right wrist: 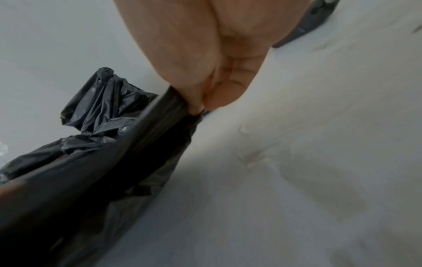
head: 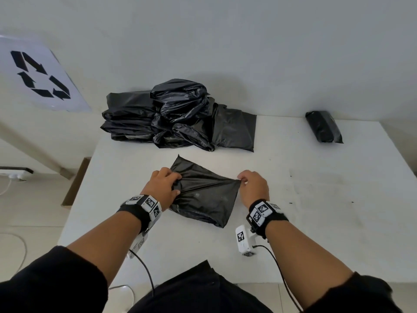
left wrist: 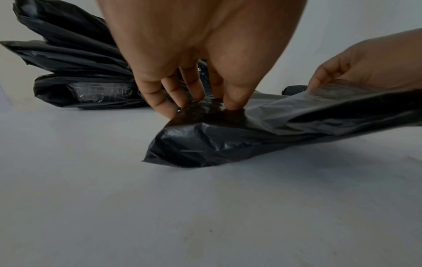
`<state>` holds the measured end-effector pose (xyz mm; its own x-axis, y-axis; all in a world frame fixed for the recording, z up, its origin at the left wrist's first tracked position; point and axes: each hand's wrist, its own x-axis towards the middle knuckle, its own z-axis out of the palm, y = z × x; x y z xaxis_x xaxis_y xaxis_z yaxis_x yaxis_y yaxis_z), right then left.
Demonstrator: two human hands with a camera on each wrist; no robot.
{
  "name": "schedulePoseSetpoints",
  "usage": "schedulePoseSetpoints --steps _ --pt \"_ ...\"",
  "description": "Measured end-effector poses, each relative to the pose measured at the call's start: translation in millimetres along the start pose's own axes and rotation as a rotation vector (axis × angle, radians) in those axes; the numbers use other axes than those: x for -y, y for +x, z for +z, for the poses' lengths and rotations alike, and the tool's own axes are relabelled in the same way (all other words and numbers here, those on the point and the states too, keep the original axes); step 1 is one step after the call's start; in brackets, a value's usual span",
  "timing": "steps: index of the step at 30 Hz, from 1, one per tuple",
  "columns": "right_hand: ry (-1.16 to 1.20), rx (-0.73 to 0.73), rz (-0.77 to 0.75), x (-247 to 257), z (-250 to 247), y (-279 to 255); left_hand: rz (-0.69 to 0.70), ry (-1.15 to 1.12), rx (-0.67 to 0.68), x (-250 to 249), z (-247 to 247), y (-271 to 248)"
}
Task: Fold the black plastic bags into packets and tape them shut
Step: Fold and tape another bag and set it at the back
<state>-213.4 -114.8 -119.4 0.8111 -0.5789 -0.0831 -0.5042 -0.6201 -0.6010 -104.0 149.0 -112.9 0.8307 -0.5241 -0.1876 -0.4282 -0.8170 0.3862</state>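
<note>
My left hand has its fingers bent down close together, and the tips dig into the black bag. My thumb comes in from the other side, so the plastic is bunched up and held tight between them. My right hand makes a small pinch. The thumb and the first finger squeeze one corner of the same bag, and the other fingers are curled in beside them. The bag is pulled tight between my two hands, and long wrinkles run from one hand to the other. The part near my left hand is lifted a bit, and the rest of the bag lies on the white table right in front of me.

Farther back on the table is a pile of black bags, all crumpled and shiny. It sits near the wall and is apart from the bag I hold. In the left wrist view I see clear tape on one bag low in that pile. Far off at the right back corner lies one small folded packet. It is well apart from everything else.

On the left, past the table, there is a white sheet with black arrows going round.
</note>
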Motion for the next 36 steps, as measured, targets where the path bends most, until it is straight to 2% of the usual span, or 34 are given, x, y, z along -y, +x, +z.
schedulePoseSetpoints --steps 2,4,5,8,11,13,16,21,23,27,31,36 --pt "0.078 -0.124 0.073 -2.4 -6.0 6.2 -0.036 -0.001 -0.012 -2.0 0.5 -1.0" --pt "0.146 -0.089 0.190 -9.8 -6.4 8.3 -0.074 -0.007 -0.029 -3.8 1.0 -1.4" --pt "0.134 0.014 0.201 -14.3 -5.2 7.0 -0.089 -0.011 -0.035 -5.0 1.0 -1.6" --pt "0.065 0.382 0.067 -21.3 -3.1 -9.7 -0.130 -0.011 -0.046 -9.5 1.5 -0.9" --pt "0.234 0.531 0.017 -19.2 -2.6 -32.3 -0.160 0.005 -0.040 -15.1 1.4 -0.5" --pt "0.384 0.463 0.029 -15.7 2.7 -42.2 -0.158 0.036 -0.004 -17.7 0.5 -1.7" --pt "0.375 0.261 -0.046 -9.6 10.7 -41.9 -0.148 0.077 0.085 -17.0 -1.8 -4.7" --pt "0.261 0.112 -0.351 9.1 8.9 -32.2 -0.125 0.149 0.138 -10.5 -1.7 -9.0" --pt "0.281 0.145 -0.365 18.4 5.5 -32.0 -0.121 0.150 0.131 -10.9 -1.1 -9.2" --pt "0.323 0.281 -0.281 26.7 0.1 -32.9 -0.116 0.141 0.133 -11.1 -2.6 -8.0" --pt "0.338 0.297 -0.239 21.3 -2.3 -29.6 -0.102 0.136 0.150 -7.3 -6.1 -7.2" --pt "0.169 0.327 -0.332 19.3 -2.0 -29.0 -0.090 0.118 0.159 -5.4 -9.2 -6.0"
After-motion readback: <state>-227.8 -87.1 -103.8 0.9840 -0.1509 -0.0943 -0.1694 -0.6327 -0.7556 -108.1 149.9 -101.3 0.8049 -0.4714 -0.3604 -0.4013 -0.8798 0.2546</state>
